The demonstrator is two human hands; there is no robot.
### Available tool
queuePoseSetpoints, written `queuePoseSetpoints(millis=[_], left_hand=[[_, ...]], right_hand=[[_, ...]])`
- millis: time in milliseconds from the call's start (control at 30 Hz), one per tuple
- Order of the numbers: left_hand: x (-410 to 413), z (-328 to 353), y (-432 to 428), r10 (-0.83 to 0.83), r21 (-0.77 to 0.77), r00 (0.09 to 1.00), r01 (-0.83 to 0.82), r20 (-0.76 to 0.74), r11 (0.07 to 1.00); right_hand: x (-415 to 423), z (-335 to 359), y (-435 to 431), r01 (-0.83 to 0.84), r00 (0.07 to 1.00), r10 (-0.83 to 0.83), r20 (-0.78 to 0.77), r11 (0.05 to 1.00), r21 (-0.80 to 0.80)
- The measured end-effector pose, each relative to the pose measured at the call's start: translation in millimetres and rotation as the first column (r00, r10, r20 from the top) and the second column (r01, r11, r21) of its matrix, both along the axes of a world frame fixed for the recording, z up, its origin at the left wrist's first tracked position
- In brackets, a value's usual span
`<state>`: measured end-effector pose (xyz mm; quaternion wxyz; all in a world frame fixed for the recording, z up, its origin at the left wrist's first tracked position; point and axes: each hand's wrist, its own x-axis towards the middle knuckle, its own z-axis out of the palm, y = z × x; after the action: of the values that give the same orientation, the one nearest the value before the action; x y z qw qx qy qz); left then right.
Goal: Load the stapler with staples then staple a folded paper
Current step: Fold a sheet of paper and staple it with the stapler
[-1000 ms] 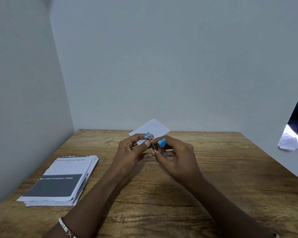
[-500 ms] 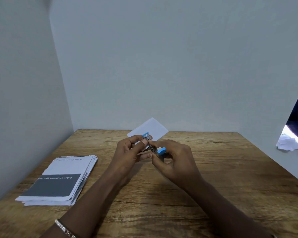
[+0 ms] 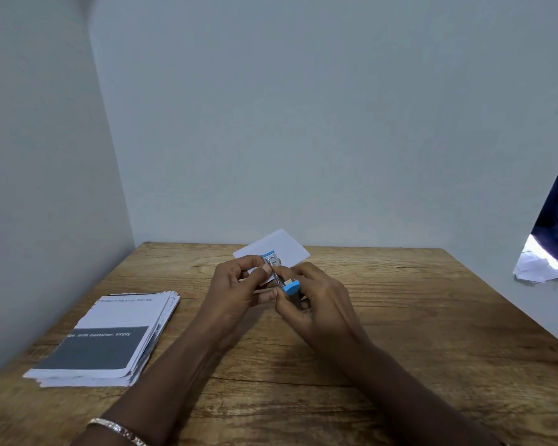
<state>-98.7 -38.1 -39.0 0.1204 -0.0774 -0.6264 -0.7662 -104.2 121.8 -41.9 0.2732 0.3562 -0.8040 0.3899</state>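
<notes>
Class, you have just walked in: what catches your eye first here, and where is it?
The small blue stapler stands out, opened up, gripped by the left hand and right hand above the table. A white paper shows behind them by the far wall, and a stack of printed sheets lies at the left.

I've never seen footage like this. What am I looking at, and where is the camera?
No machine here: a person works with bare hands, and the one camera sits on their head, looking down. The left hand and right hand both grip a small blue stapler, its metal middle showing. On the wooden table lies a stack of printed sheets. A white paper shows behind the hands; whether it is held, I cannot tell.
</notes>
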Motion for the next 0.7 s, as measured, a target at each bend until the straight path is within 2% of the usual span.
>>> queuePoseSetpoints(millis=[233, 700], left_hand=[[-0.2, 0.9, 1.7, 0.026, -0.007, 1.000, -0.026, 0.012, 1.000], [-0.9, -1.5, 3.8, 0.039, -0.018, 0.998, -0.039, 0.039, 0.999]], right_hand=[[0.1, -1.2, -1.5, 0.035, 0.999, -0.037, 0.028, 0.997, 0.065], [3.0, -2.1, -3.1, -0.003, 0.994, -0.001, 0.105, 0.999, 0.035]])
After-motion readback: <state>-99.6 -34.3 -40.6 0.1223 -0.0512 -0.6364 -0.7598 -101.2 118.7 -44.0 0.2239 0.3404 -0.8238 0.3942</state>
